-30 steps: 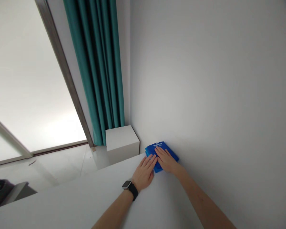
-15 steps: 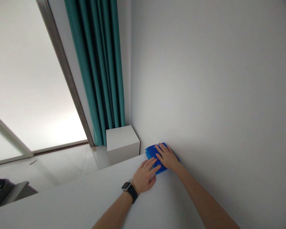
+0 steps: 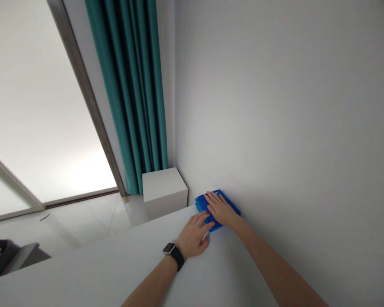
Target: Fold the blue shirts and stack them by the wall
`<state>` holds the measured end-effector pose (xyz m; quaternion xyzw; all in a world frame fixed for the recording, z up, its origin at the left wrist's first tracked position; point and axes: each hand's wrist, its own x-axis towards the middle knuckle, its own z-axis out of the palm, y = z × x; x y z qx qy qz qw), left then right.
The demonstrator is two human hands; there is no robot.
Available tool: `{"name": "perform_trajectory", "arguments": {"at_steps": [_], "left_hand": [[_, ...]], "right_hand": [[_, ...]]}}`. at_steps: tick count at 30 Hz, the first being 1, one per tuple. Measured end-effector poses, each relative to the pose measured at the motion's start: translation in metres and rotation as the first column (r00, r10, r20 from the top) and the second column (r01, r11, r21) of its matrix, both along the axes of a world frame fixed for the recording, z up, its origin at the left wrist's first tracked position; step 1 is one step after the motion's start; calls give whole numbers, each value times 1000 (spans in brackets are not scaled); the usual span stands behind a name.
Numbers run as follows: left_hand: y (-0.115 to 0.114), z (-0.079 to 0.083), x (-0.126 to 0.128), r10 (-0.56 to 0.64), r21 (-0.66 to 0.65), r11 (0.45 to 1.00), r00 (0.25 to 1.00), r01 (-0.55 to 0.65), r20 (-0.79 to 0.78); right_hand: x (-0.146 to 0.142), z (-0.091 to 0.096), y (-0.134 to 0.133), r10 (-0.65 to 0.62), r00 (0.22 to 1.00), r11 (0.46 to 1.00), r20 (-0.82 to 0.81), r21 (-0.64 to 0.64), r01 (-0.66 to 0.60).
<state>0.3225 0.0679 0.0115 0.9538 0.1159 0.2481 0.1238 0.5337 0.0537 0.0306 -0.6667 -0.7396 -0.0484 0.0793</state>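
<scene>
A flat, folded blue item [image 3: 231, 205], with a little white print on top, lies on the white tabletop [image 3: 141, 264] against the wall. Whether it is cloth or plastic sheet I cannot tell. My right hand [image 3: 220, 209] rests flat on its upper face, fingers stretched out. At its near left edge, my left hand [image 3: 193, 235] touches it with spread fingertips, the thumb apart on the table. A black watch [image 3: 173, 256] is on the left wrist. The two hands cover part of the blue item.
Beyond the table's far edge stands a white box-shaped cabinet [image 3: 164, 183] in the corner. Teal curtains [image 3: 134, 98] hang behind it, beside a sliding glass door [image 3: 41, 106]. The wall [image 3: 275, 106] borders the table on the right. A dark object [image 3: 3, 256] sits low at left.
My right hand has slid slightly to the left over the blue item, uncovering more of its right side. My left hand has hardly moved.
</scene>
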Motion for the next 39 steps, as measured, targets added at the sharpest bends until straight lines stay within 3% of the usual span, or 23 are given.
{"name": "perform_trajectory", "arguments": {"at_steps": [12, 23, 28, 34, 39], "left_hand": [[-1, 0, 2, -13, 0, 1000, 997, 13, 70], [-2, -2, 2, 95, -87, 993, 989, -85, 113], [-2, -2, 3, 134, -90, 988, 984, -123, 121], [-3, 0, 2, 154, -68, 987, 984, -148, 93], [-3, -1, 2, 166, -41, 986, 984, -164, 62]], "right_hand": [[-4, -5, -3, -13, 995, 1000, 96, 14, 11], [-4, 7, -10, -24, 1000, 999, 10, 30, 24], [-5, 3, -47, -66, 998, 986, -21, 152, 68], [-18, -32, -112, -110, 992, 933, -62, 337, 124], [-27, -51, -129, -155, 977, 879, -145, 431, 204]]}}
